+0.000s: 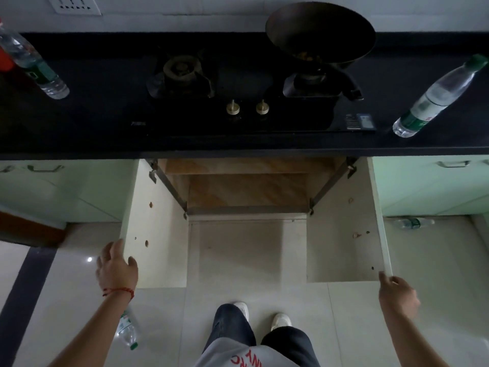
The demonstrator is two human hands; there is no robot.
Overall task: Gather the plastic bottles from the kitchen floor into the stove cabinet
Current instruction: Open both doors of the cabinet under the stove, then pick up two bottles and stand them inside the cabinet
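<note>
The stove cabinet (247, 192) stands open under the black hob, both doors swung out toward me. My left hand (116, 268) grips the edge of the left door (156, 234). My right hand (397, 292) touches the outer edge of the right door (344, 234). One clear plastic bottle with a green cap (127, 331) lies on the floor under my left forearm. Another bottle (412, 223) lies on the floor by the right cabinet base. Two more bottles stand on the counter, one at the left (34, 62) and one at the right (436, 98).
A dark wok (320, 33) sits on the right burner of the gas hob (246, 102). Pale green cabinet fronts (428, 186) flank the open one. My feet in white shoes (280, 320) stand on the light tiled floor before the opening.
</note>
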